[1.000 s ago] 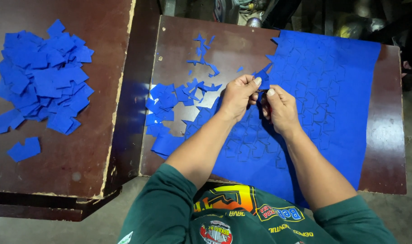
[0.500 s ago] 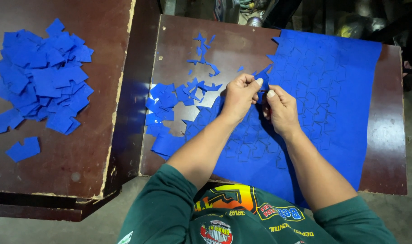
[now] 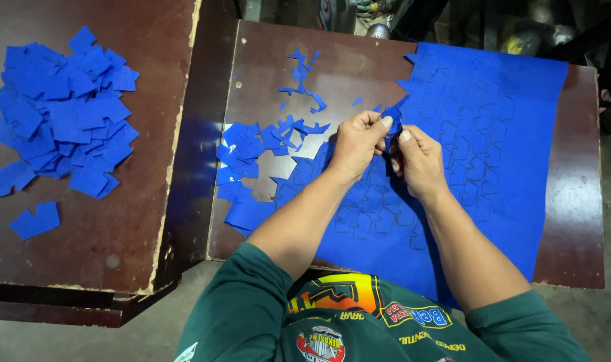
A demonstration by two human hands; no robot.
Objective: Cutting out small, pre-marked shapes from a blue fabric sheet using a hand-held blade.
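Observation:
A large blue sheet [image 3: 513, 134] marked with outlined shapes lies across the dark brown table [image 3: 346, 64]. My left hand [image 3: 356, 144] pinches a small blue piece [image 3: 393, 118] at the sheet's ragged left edge. My right hand [image 3: 419, 161] sits right beside it, fingers closed on a small tool that shows a bit of red and is otherwise hidden. The two hands touch over the sheet. Cut blue pieces [image 3: 248, 147] lie just left of my left hand.
Thin blue scraps [image 3: 302, 74] are scattered at the table's far side. A second, worn brown table [image 3: 118, 228] on the left bears a heap of cut blue pieces [image 3: 61, 117] and a single piece [image 3: 37, 220]. Dark clutter lies beyond the far edge.
Both hands stay at the same spot on the sheet's edge. The fingers have shifted slightly around the small blue piece.

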